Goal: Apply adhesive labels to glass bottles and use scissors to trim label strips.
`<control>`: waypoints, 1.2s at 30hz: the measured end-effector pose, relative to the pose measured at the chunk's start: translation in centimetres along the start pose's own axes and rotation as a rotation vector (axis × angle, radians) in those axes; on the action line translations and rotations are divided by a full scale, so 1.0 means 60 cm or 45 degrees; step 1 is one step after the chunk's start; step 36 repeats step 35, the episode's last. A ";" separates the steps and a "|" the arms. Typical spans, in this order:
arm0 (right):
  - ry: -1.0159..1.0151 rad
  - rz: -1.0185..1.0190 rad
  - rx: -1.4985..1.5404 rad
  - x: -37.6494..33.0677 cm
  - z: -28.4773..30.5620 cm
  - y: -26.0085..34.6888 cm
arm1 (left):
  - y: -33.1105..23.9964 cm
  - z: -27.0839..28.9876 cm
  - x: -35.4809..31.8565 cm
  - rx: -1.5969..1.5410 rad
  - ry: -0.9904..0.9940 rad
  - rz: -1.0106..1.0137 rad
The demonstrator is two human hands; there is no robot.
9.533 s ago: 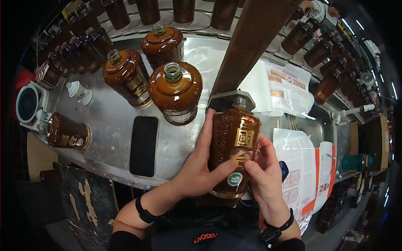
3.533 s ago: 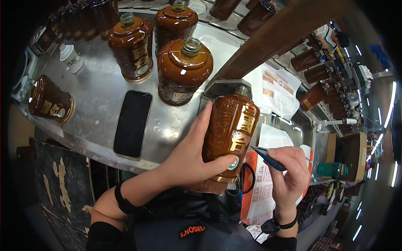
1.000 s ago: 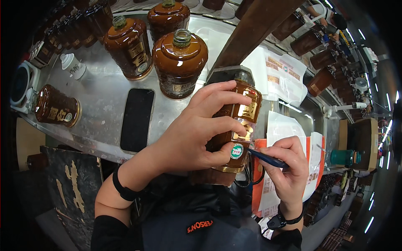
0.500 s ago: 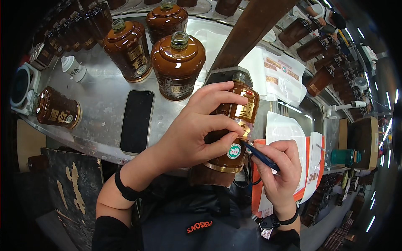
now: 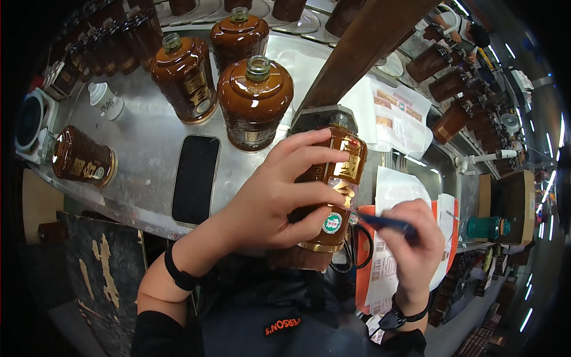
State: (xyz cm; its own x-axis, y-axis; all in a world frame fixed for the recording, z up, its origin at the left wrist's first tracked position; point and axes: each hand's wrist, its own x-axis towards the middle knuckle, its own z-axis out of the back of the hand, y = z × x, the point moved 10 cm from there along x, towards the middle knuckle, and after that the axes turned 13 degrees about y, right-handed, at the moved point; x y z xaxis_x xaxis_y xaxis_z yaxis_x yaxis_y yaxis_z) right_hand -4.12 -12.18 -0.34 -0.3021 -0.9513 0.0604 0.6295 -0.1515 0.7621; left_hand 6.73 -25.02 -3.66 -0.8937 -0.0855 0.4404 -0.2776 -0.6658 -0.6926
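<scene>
A brown glass bottle [image 5: 355, 141] with gold lettering lies tilted in front of me, its neck pointing away and its base toward me. My left hand [image 5: 275, 193] is laid over its left side, fingers pressing on the glass and the gold label. Near the base sits a round green-and-white sticker [image 5: 332, 223]. Between the fingers of my right hand [image 5: 419, 241] is a slim dark blue pointed tool [image 5: 383, 221], perhaps tweezers. Its tip is close to the bottle's right side, beside the gold label. Motion blurs the right fingers slightly.
Three brown bottles [image 5: 256, 98] stand at the far left of the metal table [image 5: 140, 160], with another bottle [image 5: 83, 156] lying at left. A black phone [image 5: 195, 178] and small white cup [image 5: 107, 101] rest there too. Label sheets [image 5: 401, 110] and a brown post [image 5: 363, 53] are beyond.
My right hand has moved a little right, drawing the blue tool's tip back from the label. The left thumb and forefinger have shifted off their pinch at the label. The view has tilted slightly.
</scene>
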 end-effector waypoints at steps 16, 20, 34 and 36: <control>0.091 0.391 -0.635 0.023 -0.041 0.054 | 0.070 -0.016 -0.004 -0.242 -0.188 0.390; 0.106 0.419 -0.692 0.021 -0.046 0.057 | 0.081 -0.023 -0.007 -0.364 -0.173 0.432; 0.058 -0.221 0.030 0.020 0.006 -0.038 | 0.109 -0.076 -0.030 -0.893 -0.157 0.563; 0.060 -0.238 0.171 0.027 0.000 -0.049 | 0.098 -0.075 -0.022 -0.913 -0.178 0.483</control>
